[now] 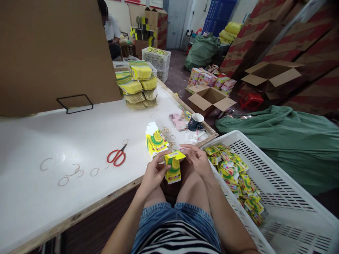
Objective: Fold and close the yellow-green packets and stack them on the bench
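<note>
My left hand point(153, 173) grips a small yellow and green carton point(173, 165) from the left, fingers wrapped round its side. My right hand point(196, 159) pinches the carton's open top flap from the right. Both hands hover above my knees, just off the front edge of the white table point(53, 141). A short stack of flat yellow-green cartons point(155, 139) lies on the table right behind my hands. To my right stands a white slatted crate point(278, 183) with several finished small cartons point(238, 176) piled in its left part.
Red scissors point(116, 157) and loose rubber bands point(76, 171) lie on the table. A dark mug point(196, 122) sits near the table's right corner. Tall bundles of flat cartons point(139, 84) stand at the back. A brown cardboard sheet point(53, 49) rises at left. Another person point(111, 30) sits far back.
</note>
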### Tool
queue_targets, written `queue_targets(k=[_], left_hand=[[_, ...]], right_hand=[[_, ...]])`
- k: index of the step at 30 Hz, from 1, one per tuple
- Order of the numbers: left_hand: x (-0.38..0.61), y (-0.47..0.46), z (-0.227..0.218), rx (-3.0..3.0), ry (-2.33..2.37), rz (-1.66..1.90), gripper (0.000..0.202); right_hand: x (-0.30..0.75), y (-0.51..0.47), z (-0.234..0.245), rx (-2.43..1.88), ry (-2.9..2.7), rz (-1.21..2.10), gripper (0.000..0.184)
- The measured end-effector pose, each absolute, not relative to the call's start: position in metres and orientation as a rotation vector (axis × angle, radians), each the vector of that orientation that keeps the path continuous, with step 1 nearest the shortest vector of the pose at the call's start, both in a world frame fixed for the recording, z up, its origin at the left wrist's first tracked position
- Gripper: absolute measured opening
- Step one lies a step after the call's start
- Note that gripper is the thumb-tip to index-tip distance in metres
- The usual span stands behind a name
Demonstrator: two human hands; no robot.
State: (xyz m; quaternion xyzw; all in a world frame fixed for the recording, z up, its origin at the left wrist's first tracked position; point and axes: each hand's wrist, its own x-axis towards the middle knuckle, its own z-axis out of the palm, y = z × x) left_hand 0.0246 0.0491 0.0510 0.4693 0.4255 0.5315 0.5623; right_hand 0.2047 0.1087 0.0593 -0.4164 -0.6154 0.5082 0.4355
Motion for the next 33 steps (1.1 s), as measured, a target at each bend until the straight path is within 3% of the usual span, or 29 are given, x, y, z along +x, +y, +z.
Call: queue_targets(k=[4, 9, 14, 22, 29, 31, 33], left_hand=[[0.028, 0.047, 0.052, 1.204, 1.069, 1.226, 0.045], [0.028, 0.046, 0.053, 1.233, 1.038, 1.167, 0.049], [0.028, 0.047, 0.052, 1.229, 1.051, 1.143, 0.05], [0.027, 0.05, 0.057, 1.104, 0.997, 1.241, 0.048], [0.041, 0.055, 0.06, 1.097, 0.902, 1.28, 0.049], [0.042, 0.059, 0.058, 1.233, 0.966, 1.297, 0.049], [0.036, 0.065, 0.054, 1.413, 1.173, 1.371, 0.049]], right_hand=[[0.206, 0.107, 0.068, -1.012, -1.738, 1.466, 0.04], [0.201, 0.105, 0.07, -1.15, -1.821, 1.252, 0.029], [0.199, 0.103, 0.065, -1.16, -1.894, 1.224, 0.038], [0.199, 0.101, 0.061, -1.24, -1.942, 0.826, 0.032], [0.202, 0.092, 0.054, -1.048, -1.629, 1.141, 0.037], [0.215, 0.094, 0.06, -1.137, -1.551, 0.969, 0.036], [0.235, 0.099, 0.069, -1.306, -1.453, 0.576, 0.032]])
